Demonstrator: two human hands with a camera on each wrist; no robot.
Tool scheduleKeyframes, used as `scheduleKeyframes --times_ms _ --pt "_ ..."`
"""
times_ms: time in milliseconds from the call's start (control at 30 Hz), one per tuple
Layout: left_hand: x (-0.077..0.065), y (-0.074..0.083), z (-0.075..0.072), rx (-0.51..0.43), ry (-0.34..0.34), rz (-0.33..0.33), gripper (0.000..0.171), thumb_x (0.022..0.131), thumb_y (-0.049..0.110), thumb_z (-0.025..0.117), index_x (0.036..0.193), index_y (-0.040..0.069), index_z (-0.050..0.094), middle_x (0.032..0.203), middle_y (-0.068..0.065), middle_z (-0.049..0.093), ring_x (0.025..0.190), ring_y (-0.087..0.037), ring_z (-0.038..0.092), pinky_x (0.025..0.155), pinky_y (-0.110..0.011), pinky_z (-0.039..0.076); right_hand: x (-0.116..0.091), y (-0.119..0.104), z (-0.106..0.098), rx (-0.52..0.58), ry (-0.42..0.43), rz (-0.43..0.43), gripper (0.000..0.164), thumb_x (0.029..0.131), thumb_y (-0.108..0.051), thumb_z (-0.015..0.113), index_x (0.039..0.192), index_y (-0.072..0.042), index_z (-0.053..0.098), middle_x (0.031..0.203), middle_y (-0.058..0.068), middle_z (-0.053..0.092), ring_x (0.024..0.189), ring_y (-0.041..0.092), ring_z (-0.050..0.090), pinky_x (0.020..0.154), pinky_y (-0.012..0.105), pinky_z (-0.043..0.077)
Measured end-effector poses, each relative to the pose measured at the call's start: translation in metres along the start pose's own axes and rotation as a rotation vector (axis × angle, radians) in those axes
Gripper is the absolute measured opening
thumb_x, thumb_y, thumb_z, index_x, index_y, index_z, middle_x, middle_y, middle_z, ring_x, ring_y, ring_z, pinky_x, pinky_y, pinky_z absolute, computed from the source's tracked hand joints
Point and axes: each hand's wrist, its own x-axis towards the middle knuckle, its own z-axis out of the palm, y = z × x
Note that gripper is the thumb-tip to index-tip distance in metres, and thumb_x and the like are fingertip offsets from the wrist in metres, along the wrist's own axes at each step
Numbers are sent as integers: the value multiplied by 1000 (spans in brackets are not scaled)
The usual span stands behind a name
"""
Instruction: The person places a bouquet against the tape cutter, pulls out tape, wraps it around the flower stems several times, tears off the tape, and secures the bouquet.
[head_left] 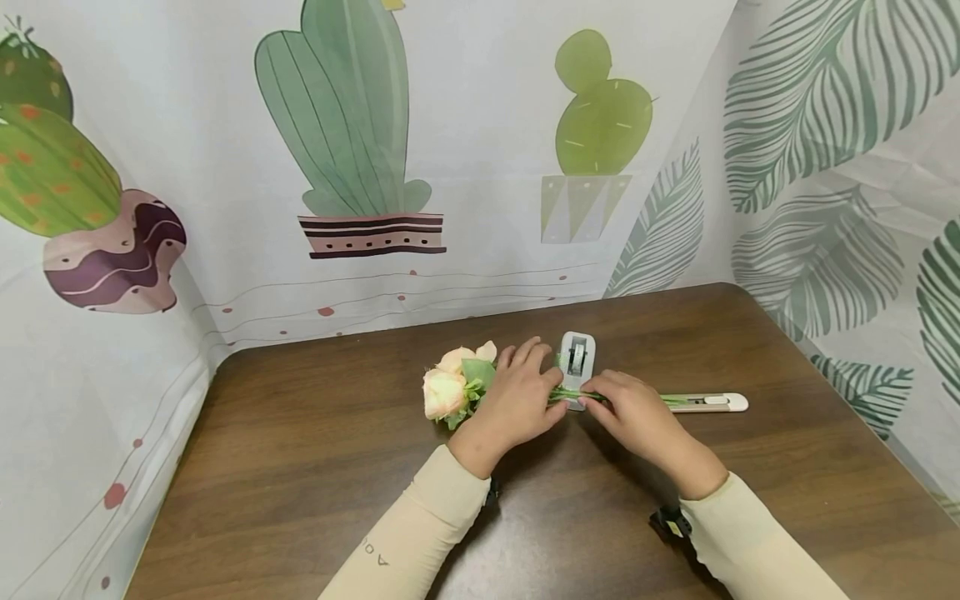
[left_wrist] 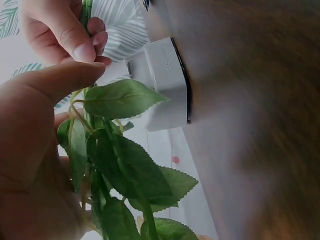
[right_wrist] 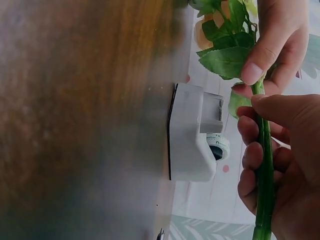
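Observation:
A bunch of artificial flowers (head_left: pixel 446 393) with pale peach blooms lies sideways in both hands, blooms to the left. My left hand (head_left: pixel 519 395) grips the green stems just below the leaves (left_wrist: pixel 125 155). Close beside it, my right hand (head_left: pixel 628 412) holds the same stems (right_wrist: pixel 265 190), thumb on one side and curled fingers on the other. In the right wrist view the two thumbs nearly meet along the stems. Behind the stems stands a white tape dispenser (head_left: pixel 577 360) with a roll of tape (right_wrist: pixel 218 146) in it.
A utility knife (head_left: pixel 720 402) with a white end lies on the brown wooden table (head_left: pixel 315 433), right of the right hand and partly behind the stem ends. A printed cactus-and-leaf cloth (head_left: pixel 480 150) hangs along the table's back and sides.

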Motion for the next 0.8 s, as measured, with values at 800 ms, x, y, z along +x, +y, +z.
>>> scheduleKeyframes --times_ms 800 --pt "-1 -4 -6 -128 -160 -5 36 108 38 39 126 29 69 123 4 69 119 -23 62 108 -52 41 -2 -1 1 -52 2 2 13 90 -16 76 102 -11 71 95 0 67 77 11 61 67 36 53"
